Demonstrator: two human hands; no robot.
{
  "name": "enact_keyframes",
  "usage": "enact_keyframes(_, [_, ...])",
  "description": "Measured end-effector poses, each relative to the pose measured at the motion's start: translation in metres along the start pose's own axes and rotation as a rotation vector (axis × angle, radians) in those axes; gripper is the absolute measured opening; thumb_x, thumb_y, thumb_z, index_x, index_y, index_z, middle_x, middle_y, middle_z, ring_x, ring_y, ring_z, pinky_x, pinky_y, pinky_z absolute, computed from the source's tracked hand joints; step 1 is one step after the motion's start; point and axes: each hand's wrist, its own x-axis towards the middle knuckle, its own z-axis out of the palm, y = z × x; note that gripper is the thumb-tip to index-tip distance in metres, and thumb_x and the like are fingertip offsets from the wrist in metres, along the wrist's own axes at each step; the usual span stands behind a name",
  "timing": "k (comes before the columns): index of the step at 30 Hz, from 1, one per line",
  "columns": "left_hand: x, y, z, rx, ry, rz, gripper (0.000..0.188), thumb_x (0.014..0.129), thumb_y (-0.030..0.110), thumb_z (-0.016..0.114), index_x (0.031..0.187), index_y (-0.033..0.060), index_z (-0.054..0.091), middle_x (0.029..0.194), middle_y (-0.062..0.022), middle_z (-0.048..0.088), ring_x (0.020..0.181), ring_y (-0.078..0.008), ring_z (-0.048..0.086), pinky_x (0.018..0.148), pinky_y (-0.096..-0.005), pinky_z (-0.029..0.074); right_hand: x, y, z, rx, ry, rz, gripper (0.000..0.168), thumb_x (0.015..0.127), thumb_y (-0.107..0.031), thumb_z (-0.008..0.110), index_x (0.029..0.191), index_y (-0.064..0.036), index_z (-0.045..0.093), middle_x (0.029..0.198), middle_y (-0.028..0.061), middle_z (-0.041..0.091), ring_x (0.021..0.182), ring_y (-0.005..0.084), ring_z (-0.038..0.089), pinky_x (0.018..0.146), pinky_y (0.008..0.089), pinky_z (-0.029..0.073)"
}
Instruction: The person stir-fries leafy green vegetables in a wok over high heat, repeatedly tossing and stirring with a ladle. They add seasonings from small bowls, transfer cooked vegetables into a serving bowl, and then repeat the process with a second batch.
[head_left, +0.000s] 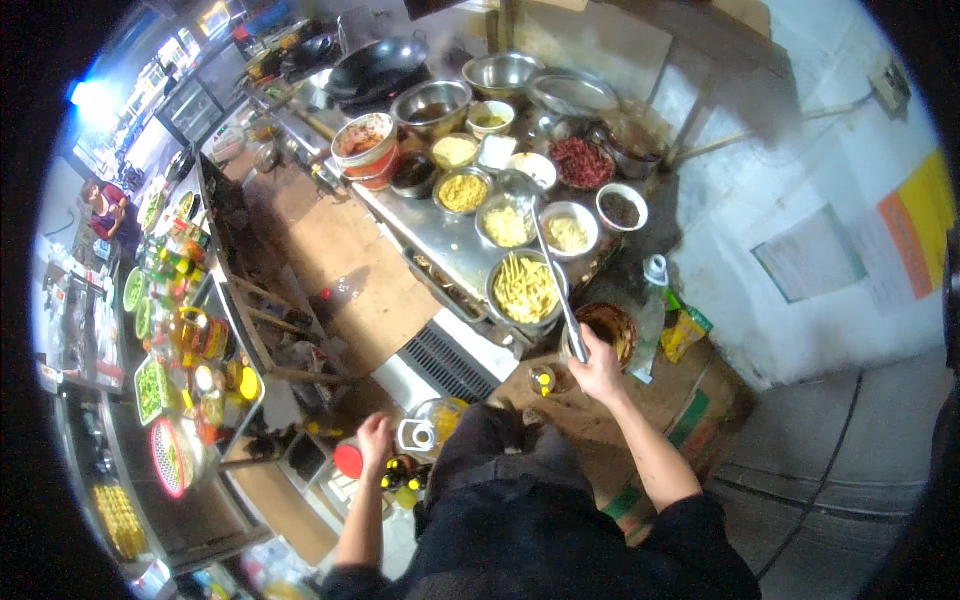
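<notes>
My right hand (600, 367) grips the handle of a long metal ladle (551, 266), whose round head lies over the bowls near a bowl of pale chopped food (507, 223). The shaft crosses the right side of a metal bowl of yellow-green strips (527, 289). Just beyond my right hand is a dark-stained round container (619, 326). My left hand (375, 439) hangs low at the left with its fingers curled; whether it holds anything cannot be told. Near it are a red lid (348, 461) and a large plastic oil jug (435, 427).
More bowls stand on the steel counter (450, 251), one with dark red food (581, 163). A red bucket (365, 150) and a black wok (379, 67) are farther back. Shelves with bottles and a green-filled tray (152, 390) line the left. A person (109, 210) is at the far left.
</notes>
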Motion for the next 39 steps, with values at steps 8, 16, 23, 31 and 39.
enact_keyframes(8, [0.243,0.143,0.206,-0.366,-0.321,0.092,0.038,0.089,0.014,0.047,0.123,-0.0031,0.049,0.093,-0.0087,0.06,0.08,-0.0152,0.056,0.069,-0.026,0.046,0.033,-0.049,0.012,0.333,-0.144,0.424,0.051,0.08,-0.003,0.056,0.128,0.004,0.039,0.062,0.0035,0.052,0.041,0.009,0.048,0.034,0.0246,0.041])
enact_keyframes(16, [0.327,0.197,0.298,-0.337,-0.46,-0.091,0.011,0.089,0.012,0.051,0.092,0.0007,0.054,0.081,-0.0082,0.055,0.064,-0.017,0.057,0.052,-0.0323,0.053,0.047,-0.085,0.058,0.14,-0.069,0.459,0.054,0.078,-0.005,0.061,0.128,-0.002,0.042,0.083,0.0026,0.054,0.067,0.0088,0.054,0.059,0.0226,0.045])
enact_keyframes(23, [0.323,0.204,0.299,-0.455,-0.522,-0.057,0.002,0.087,0.004,0.052,0.086,0.0033,0.051,0.08,-0.0077,0.054,0.07,-0.0187,0.057,0.053,-0.0355,0.056,0.057,-0.116,0.054,0.463,-0.084,0.71,0.037,0.079,-0.006,0.058,0.115,-0.003,0.049,0.072,0.0038,0.052,0.054,0.011,0.05,0.047,0.0226,0.041])
enact_keyframes(31, [0.374,0.172,0.282,0.09,-0.418,0.372,0.02,0.087,0.02,0.053,0.081,0.0045,0.063,0.073,-0.0113,0.064,0.063,-0.0242,0.063,0.059,-0.0368,0.052,0.041,-0.125,0.051,1.18,0.044,0.906,0.056,0.08,-0.013,0.065,0.129,0.001,0.043,0.08,0.0079,0.059,0.065,0.0121,0.057,0.054,0.0205,0.045])
enact_keyframes(39, [0.403,0.148,0.081,0.306,-0.48,0.208,0.023,0.085,0.022,0.053,0.091,0.0031,0.066,0.081,-0.0162,0.066,0.073,-0.0278,0.065,0.071,-0.0378,0.051,0.112,-0.17,0.053,0.619,-0.296,0.527,0.036,0.079,-0.005,0.059,0.111,0.0,0.044,0.065,0.0046,0.047,0.039,0.0121,0.04,0.035,0.0265,0.033])
